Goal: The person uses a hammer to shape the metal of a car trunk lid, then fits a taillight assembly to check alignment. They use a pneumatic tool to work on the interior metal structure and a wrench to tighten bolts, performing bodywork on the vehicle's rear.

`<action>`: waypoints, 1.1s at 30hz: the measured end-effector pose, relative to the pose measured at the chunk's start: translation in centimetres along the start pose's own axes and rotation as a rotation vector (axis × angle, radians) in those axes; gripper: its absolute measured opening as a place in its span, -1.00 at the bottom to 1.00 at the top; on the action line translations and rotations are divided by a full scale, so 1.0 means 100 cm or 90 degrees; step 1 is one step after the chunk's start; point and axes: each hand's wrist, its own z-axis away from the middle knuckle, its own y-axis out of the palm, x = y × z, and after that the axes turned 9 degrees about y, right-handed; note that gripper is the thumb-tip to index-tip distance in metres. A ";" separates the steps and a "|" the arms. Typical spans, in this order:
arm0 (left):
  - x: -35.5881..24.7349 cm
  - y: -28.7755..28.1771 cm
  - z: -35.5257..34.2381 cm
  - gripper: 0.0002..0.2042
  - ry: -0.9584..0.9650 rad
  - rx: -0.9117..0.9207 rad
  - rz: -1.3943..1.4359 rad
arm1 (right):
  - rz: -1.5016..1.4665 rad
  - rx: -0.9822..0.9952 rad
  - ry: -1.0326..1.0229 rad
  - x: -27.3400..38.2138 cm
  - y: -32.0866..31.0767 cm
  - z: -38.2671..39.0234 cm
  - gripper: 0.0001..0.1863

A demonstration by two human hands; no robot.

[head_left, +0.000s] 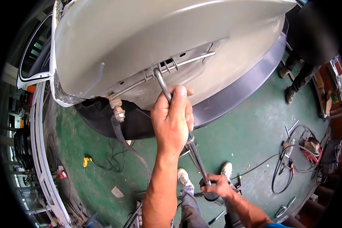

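Note:
A slide hammer (197,157) runs between my two hands. Close to its front end, my left hand (170,117) wraps around it with the thumb laid along the shaft. The tool's bent steel hook (162,82) catches a thin metal rod (195,58). That rod passes through several small rings (171,65) standing on a bare beige-grey vehicle panel (117,41). Lower down, my right hand (216,186) closes around the slide hammer near its thick grip end (211,195). A cable with a brass-coloured clamp (117,108) hangs at the rod's left end.
A dark grey bumper (239,87) curves below the panel. Cables and hoses (281,167) lie on the green floor (239,144), with a yellow power tool (86,161) at left. Another person (307,72) stands at the far right. A white vehicle door (36,57) is at left.

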 end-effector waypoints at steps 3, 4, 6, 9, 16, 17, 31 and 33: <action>-0.009 0.003 0.000 -0.69 -0.026 -0.013 -0.016 | -0.021 0.018 0.005 -0.001 0.005 0.011 -0.74; -0.014 0.005 -0.002 -0.70 -0.037 -0.023 -0.020 | -0.022 0.026 -0.001 -0.003 0.005 0.012 -0.74; -0.017 0.008 -0.004 -0.70 -0.037 -0.035 -0.032 | -0.026 0.042 -0.014 -0.006 0.005 0.015 -0.74; -0.013 0.009 -0.003 -0.71 -0.024 -0.044 -0.050 | -0.004 0.008 -0.001 -0.005 0.012 0.013 -0.73; -0.010 0.004 -0.002 -0.72 -0.015 -0.037 -0.068 | -0.028 0.022 0.027 0.053 0.024 0.000 -0.74; -0.009 0.004 -0.002 -0.71 -0.015 -0.035 -0.068 | -0.026 0.017 0.040 0.053 0.024 0.000 -0.75; -0.011 0.008 -0.001 -0.71 -0.021 -0.041 -0.047 | 0.007 -0.070 0.000 -0.004 0.015 0.026 -0.70; -0.013 0.008 -0.001 -0.72 -0.030 -0.039 -0.045 | -0.027 -0.065 0.046 -0.001 0.019 0.026 -0.69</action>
